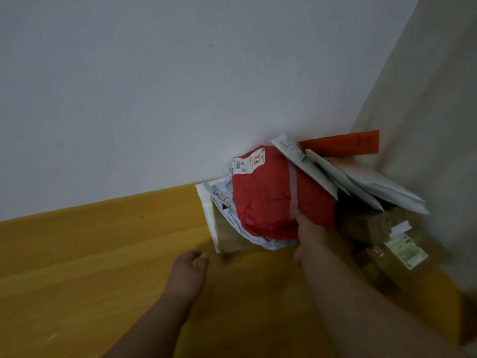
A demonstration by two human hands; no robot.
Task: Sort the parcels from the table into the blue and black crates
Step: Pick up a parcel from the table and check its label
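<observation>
Two bare forearms reach forward from the bottom edge over the yellow wooden counter [90,254]. The left hand [189,267] hovers low above the wood, palm down, wrist nearly straight; its fingers [204,258] are apart and loosely bent, holding nothing, with their tips near the corner of a white padded mailer [206,210] but not touching it. The right forearm runs in from the lower right, and the right hand [311,235] sits at the lower edge of the red parcel [265,197]. Its thumb presses on the red wrapping beside a strip of clear tape, and the rest of the fingers curl under the parcel, out of sight, so the hand appears clamped on it. The red parcel is plump and creased, with a white shipping label [247,161] at its upper left, and it lies on top of crumpled white bags and the padded mailer. Right of the right hand, brown cardboard boxes [366,226] are stacked, one with a green-white label. Above them, white flat envelopes [361,182] lean tilted across the pile, blurred at their right ends, and an orange flat parcel [343,144] sticks out behind. The whole heap sits in the corner where the white wall [154,86] meets a beige curtain [426,99]
</observation>
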